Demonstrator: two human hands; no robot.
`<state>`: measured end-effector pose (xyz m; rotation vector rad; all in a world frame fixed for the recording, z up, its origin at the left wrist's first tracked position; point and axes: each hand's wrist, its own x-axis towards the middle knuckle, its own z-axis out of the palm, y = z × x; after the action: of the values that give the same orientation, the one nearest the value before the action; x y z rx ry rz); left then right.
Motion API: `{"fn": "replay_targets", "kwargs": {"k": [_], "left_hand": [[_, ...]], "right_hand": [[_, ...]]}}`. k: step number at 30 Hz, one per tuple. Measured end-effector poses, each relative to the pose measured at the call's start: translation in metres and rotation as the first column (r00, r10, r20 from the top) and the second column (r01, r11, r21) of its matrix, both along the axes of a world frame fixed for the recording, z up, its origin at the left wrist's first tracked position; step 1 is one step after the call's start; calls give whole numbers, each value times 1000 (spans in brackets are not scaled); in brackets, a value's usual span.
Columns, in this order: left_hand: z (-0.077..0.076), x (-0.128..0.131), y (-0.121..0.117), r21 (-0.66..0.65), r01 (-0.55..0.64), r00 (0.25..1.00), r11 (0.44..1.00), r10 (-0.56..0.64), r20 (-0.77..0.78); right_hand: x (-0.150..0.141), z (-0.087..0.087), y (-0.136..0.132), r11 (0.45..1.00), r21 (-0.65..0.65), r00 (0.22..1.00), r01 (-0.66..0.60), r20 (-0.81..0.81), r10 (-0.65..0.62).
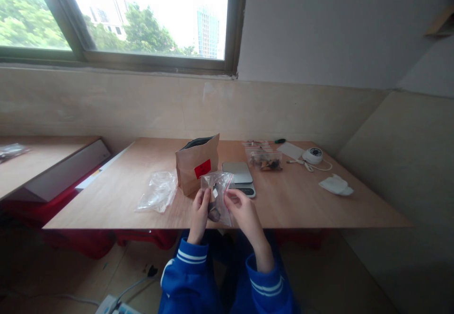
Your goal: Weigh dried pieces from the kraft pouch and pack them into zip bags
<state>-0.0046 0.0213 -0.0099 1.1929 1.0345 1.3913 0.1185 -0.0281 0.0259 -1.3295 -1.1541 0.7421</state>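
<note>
Between my hands, over the table's front edge, is a clear zip bag (222, 200) with dark and brown pieces inside. My left hand (200, 210) pinches its left side. Fingers of my right hand (244, 210) are closed on the bag's right edge, along the reddish zip strip. Just behind the bag stands a brown paper pouch (191, 167) with a red label, its top gaping. A small digital scale (238, 173) with a metal plate lies behind my right hand, partly covered by the bag and hand.
Empty clear plastic bags (159, 191) lie left of the pouch. Filled zip bags (266, 160) sit beyond the scale, near a green-handled tool (280, 141). At the right are a white dome camera (312, 155) with cable and a crumpled tissue (336, 185). A wall closes off the back.
</note>
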Motion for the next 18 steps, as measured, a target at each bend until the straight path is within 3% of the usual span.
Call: {"fn": "replay_targets", "kwargs": {"k": [6,13,18], "left_hand": [[3,2,-6,20,142,988,990,-143,51],[11,3,-10,68,143,989,987,-146,32],[9,2,-10,18,52,998,998,-53,45]], "right_hand": [[-3,0,0,980,-19,980,-199,-31,199],[-3,-3,4,987,3,972,-162,-173,160],[-2,3,1,987,-40,934,-155,-333,133]]}}
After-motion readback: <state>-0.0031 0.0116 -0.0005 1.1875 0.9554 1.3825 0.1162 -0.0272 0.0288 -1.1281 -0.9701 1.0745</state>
